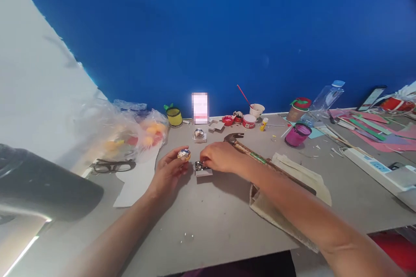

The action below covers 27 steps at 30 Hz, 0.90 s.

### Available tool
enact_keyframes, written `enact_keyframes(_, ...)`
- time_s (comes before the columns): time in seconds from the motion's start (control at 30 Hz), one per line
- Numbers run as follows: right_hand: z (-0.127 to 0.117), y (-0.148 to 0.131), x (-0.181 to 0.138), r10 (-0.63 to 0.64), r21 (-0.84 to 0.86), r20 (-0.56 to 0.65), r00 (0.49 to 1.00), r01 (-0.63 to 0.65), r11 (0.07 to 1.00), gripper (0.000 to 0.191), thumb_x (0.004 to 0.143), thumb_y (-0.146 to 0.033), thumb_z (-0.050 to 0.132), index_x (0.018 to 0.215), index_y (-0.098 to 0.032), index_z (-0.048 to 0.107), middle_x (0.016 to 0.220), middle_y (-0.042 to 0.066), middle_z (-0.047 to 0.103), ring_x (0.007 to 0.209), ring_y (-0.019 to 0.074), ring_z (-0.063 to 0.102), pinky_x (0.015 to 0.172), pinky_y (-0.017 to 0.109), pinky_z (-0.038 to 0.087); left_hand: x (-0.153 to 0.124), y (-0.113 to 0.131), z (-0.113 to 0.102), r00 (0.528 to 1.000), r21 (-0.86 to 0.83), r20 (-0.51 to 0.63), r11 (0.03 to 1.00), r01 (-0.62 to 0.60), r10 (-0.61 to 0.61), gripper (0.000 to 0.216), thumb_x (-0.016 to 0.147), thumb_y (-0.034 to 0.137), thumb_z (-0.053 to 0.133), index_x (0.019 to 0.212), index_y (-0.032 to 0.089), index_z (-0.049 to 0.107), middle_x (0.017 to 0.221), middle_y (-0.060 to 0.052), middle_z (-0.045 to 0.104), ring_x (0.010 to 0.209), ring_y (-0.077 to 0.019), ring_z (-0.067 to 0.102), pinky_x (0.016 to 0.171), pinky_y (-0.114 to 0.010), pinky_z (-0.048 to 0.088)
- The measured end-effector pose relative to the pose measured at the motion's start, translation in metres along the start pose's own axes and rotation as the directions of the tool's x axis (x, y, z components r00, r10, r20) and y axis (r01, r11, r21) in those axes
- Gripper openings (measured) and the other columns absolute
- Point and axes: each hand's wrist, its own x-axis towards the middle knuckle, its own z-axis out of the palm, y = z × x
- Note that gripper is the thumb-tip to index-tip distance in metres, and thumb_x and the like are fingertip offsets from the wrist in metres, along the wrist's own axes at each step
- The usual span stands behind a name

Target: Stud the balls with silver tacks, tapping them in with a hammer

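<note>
Between the thumb and fingers of my left hand (169,164) is a shiny silver and gold ball (184,155), held just above the table. My right hand (217,156) is closed in a pinch at a small white box (203,173) that has something dark and glittery (199,165) in its top. Whatever lies between those fingertips is hidden. Behind both hands, a second shiny ball (199,133) rests on a small white paper stand (200,140). A claw hammer (256,154) lies beyond my right forearm, its handle partly over a folded beige cloth (302,173).
Along the blue wall stand a yellow pot (174,117), a blurred bright screen (200,108), paint tubs (249,121) and a white cup (257,110). Glasses (113,165) and plastic bags (139,127) lie left. A purple container (298,134) and a power strip (370,164) are right.
</note>
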Motion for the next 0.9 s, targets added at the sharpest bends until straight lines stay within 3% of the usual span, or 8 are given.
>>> enact_keyframes(0.3, 0.023, -0.001, 0.022, -0.084, 0.003, 0.045, 0.995, 0.084, 0.996, 0.021, 0.090, -0.035, 0.066, 0.106, -0.027, 0.077, 0.114, 0.005, 0.077, 0.107, 0.0265, 0.070, 0.069, 0.029, 0.047, 0.003, -0.002, -0.002, 1.000, 0.100, -0.019, 0.995, 0.024, -0.023, 0.054, 0.058, 0.031, 0.094, 0.108, 0.017, 0.077, 0.089, -0.002, 0.073, 0.066, -0.0101, 0.059, 0.063, -0.021, 0.050)
enact_keyframes(0.4, 0.015, -0.001, 0.025, -0.124, -0.006, 0.064, 0.990, 0.125, 0.992, 0.022, 0.092, -0.031, 0.061, 0.107, -0.026, 0.077, 0.116, 0.007, 0.076, 0.105, 0.0287, 0.070, 0.067, 0.032, 0.050, 0.005, 0.000, 0.000, 0.997, 0.140, -0.066, 0.989, 0.055, -0.046, 0.051, 0.060, 0.030, 0.093, 0.108, 0.020, 0.078, 0.090, -0.002, 0.075, 0.074, -0.0136, 0.065, 0.067, -0.022, 0.054)
enact_keyframes(0.57, -0.004, -0.005, 0.034, -0.148, -0.030, 0.193, 0.970, 0.156, 0.987, 0.016, 0.089, -0.028, 0.066, 0.097, -0.018, 0.075, 0.101, 0.011, 0.079, 0.093, 0.0292, 0.073, 0.065, 0.033, 0.054, 0.006, 0.004, 0.001, 0.988, 0.188, -0.138, 0.978, 0.087, -0.062, 0.050, 0.056, 0.028, 0.094, 0.104, 0.023, 0.080, 0.089, 0.001, 0.078, 0.078, -0.0160, 0.067, 0.069, -0.023, 0.058)
enact_keyframes(0.77, 0.009, -0.005, 0.033, -0.120, -0.030, 0.100, 0.988, 0.123, 0.992, 0.018, 0.088, -0.020, 0.065, 0.103, -0.017, 0.074, 0.105, 0.014, 0.079, 0.098, 0.0304, 0.074, 0.071, 0.036, 0.057, 0.011, 0.001, -0.004, 0.990, 0.175, -0.134, 0.982, 0.074, -0.051, 0.055, 0.053, 0.028, 0.095, 0.105, 0.023, 0.080, 0.093, 0.000, 0.077, 0.075, -0.0133, 0.065, 0.065, -0.020, 0.056)
enact_keyframes(0.9, 0.022, -0.002, 0.027, -0.069, -0.026, 0.053, 0.996, 0.071, 0.997, 0.018, 0.093, -0.027, 0.061, 0.104, -0.019, 0.074, 0.112, 0.014, 0.077, 0.102, 0.0307, 0.073, 0.075, 0.038, 0.057, 0.011, -0.003, -0.006, 0.992, 0.157, -0.114, 0.985, 0.068, -0.051, 0.055, 0.057, 0.031, 0.094, 0.108, 0.020, 0.078, 0.092, -0.003, 0.075, 0.068, -0.0112, 0.062, 0.063, -0.021, 0.054)
